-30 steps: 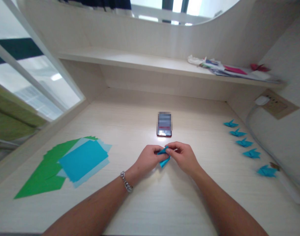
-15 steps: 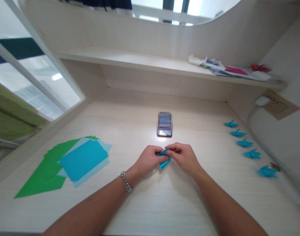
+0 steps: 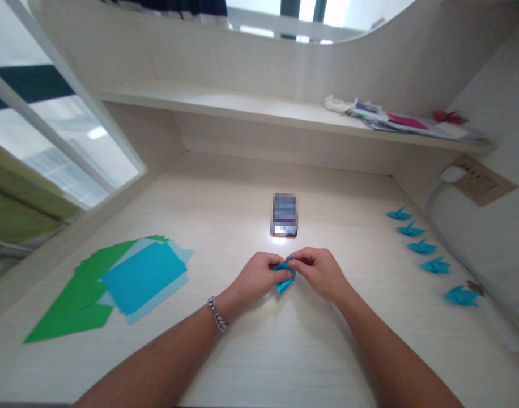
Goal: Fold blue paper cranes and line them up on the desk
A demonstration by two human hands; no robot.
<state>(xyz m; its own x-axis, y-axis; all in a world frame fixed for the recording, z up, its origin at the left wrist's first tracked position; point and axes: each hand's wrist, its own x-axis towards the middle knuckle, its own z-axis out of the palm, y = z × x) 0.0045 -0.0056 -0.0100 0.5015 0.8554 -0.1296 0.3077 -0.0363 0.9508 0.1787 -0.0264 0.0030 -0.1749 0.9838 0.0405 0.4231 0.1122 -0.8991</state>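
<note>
Folded blue paper (image 3: 284, 286) was found between the two hands, on the near side of the phone (image 3: 284, 212). The left hand (image 3: 258, 276) had thumb and fingers clamped on it, and the right hand (image 3: 321, 273) pinched its far end. Blue sheets (image 3: 144, 277) lay left; five folded blue figures (image 3: 421, 247) lined the right.

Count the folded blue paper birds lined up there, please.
5, in a row at the right of the desk: first bird farthest back, then second bird, third bird, fourth bird, and fifth bird nearest the viewer. None looks hidden.
</note>
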